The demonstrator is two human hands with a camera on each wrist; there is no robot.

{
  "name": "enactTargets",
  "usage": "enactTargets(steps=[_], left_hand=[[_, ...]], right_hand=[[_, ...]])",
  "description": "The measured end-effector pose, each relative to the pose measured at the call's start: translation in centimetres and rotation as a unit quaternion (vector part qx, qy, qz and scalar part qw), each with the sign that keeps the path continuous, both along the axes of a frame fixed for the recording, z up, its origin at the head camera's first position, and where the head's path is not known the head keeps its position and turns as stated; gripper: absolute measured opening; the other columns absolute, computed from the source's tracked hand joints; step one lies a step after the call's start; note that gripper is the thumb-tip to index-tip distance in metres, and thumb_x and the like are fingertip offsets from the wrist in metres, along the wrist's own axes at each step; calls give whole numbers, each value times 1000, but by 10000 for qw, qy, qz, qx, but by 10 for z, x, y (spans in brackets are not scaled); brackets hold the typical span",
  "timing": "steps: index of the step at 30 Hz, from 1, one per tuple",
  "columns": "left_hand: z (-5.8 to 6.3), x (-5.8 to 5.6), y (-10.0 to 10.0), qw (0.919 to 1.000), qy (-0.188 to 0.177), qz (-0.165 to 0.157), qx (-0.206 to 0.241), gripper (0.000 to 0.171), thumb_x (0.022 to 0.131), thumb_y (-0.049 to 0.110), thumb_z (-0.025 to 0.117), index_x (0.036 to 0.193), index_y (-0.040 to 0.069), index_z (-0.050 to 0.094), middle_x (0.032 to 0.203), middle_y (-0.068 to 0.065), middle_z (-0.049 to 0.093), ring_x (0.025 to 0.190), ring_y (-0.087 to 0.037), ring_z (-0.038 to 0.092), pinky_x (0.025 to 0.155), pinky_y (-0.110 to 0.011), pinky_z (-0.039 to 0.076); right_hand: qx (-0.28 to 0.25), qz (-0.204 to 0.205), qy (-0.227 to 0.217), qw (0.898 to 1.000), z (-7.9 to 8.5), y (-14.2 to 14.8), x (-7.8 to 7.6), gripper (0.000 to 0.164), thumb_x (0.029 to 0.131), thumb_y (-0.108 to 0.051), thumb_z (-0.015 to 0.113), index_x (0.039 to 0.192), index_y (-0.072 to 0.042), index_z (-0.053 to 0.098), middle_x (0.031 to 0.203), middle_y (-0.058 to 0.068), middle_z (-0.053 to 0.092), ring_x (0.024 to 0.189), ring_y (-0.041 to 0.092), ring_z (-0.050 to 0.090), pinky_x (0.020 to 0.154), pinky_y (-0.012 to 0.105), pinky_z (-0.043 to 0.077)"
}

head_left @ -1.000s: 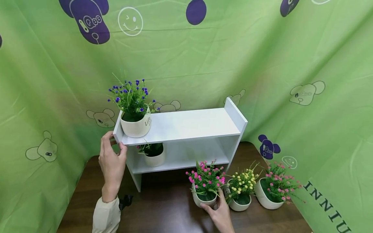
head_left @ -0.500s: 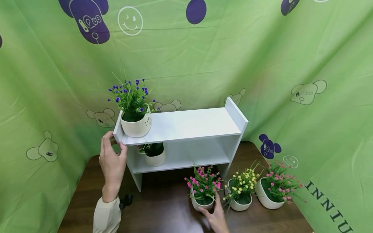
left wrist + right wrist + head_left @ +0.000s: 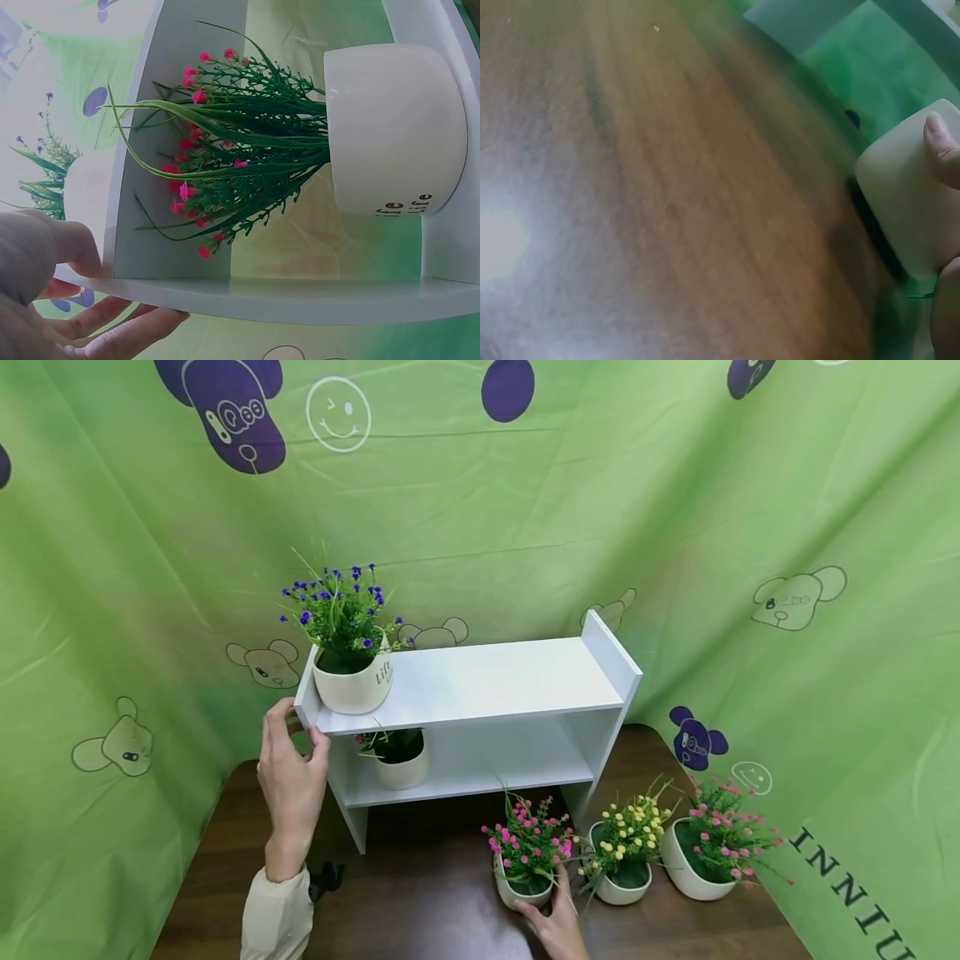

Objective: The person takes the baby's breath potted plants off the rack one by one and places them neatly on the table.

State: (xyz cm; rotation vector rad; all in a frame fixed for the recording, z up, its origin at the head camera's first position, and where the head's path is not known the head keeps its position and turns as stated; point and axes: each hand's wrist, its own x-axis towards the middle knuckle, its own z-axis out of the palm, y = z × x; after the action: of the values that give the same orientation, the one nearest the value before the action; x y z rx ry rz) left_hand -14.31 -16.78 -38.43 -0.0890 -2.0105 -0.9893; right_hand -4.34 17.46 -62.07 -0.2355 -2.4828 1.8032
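Note:
My left hand [image 3: 291, 781] pinches the left side panel of a white two-tier shelf [image 3: 495, 681] between thumb and fingers. In the left wrist view that panel edge [image 3: 300, 300] runs past the fingers. My right hand [image 3: 553, 920] holds a potted plant with bright pink flowers [image 3: 525, 885], in front of the shelf's right half. The thumb [image 3: 943, 146] lies against the white pot [image 3: 900, 187] in the right wrist view. Whether the pot touches the table is hard to tell. A purple-flowered potted plant [image 3: 352, 687] stands at the top tier's left end.
Another potted plant [image 3: 403, 768] stands on the lower tier at left. Right of the held plant are a yellow-flowered plant [image 3: 621, 887] and a pale pink one [image 3: 701, 872] on the brown table [image 3: 420, 893]. A green printed curtain [image 3: 465, 510] surrounds the table.
The bright pink plant, with my right hand on it, has shifted slightly toward me and away from the yellow-flowered one. The left hand keeps its hold on the shelf.

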Motion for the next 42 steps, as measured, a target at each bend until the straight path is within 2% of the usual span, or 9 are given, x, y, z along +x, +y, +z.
enactTargets(steps=[19,24,26,28,31,34,37,40,42], left_hand=[[0,1,0,10000,-15,87,27,42,96,-8,63,135,-1,52,122,-27,62,94,-43,70,65,-5,36],[0,1,0,10000,0,87,31,42,96,-8,63,135,-1,52,122,-27,62,94,-42,70,64,-6,35],[0,1,0,10000,-2,87,26,42,96,-8,63,135,-1,52,122,-27,62,94,-41,70,64,-6,35],[0,1,0,10000,2,81,32,42,96,-8,63,135,-1,52,122,-27,62,94,-42,70,64,-6,35],[0,0,0,10000,8,80,29,41,95,-9,63,135,-2,52,122,-27,62,94,-42,70,64,-5,35],[0,0,0,10000,11,81,15,42,95,-9,63,135,-2,52,122,-27,62,93,-42,70,64,-6,36],[0,1,0,10000,-3,82,-10,42,95,-9,63,135,-2,52,122,-27,62,93,-42,70,63,-9,39],[0,0,1,10000,-15,67,-9,42,95,-9,63,135,-1,52,122,-27,62,93,-42,70,63,-11,40],[0,0,1,10000,-15,54,-4,42,95,-9,63,135,-1,52,122,-27,62,93,-42,70,63,-11,39]], right_hand=[[36,8,-5,10000,-4,3,-1,111,85,-12,89,159,17,11,160,46,22,148,59,28,116,68,30],[-148,104,-38,9998,-2,3,1,117,83,-14,91,162,11,9,161,44,22,145,56,35,104,46,51],[-228,96,-24,9997,2,3,2,118,82,-13,92,163,9,10,162,42,21,145,55,35,102,43,52],[-234,76,-6,9997,8,2,3,119,81,-12,92,163,10,10,163,42,19,147,58,31,109,51,48],[-106,14,-50,9999,24,2,4,119,81,-16,92,164,11,11,165,42,14,150,62,19,116,71,29],[32,-16,48,10000,40,2,6,117,82,-17,91,164,10,12,165,41,15,150,62,17,116,74,23],[-118,72,573,9983,50,1,6,115,82,-12,90,167,1,14,170,33,16,155,50,17,125,44,25],[-292,213,1179,9924,60,1,5,114,83,-6,89,171,-14,16,175,16,18,159,23,16,116,14,21],[-412,302,1350,9895,68,2,3,114,84,-4,87,171,-25,16,176,8,17,159,19,12,122,22,18]])
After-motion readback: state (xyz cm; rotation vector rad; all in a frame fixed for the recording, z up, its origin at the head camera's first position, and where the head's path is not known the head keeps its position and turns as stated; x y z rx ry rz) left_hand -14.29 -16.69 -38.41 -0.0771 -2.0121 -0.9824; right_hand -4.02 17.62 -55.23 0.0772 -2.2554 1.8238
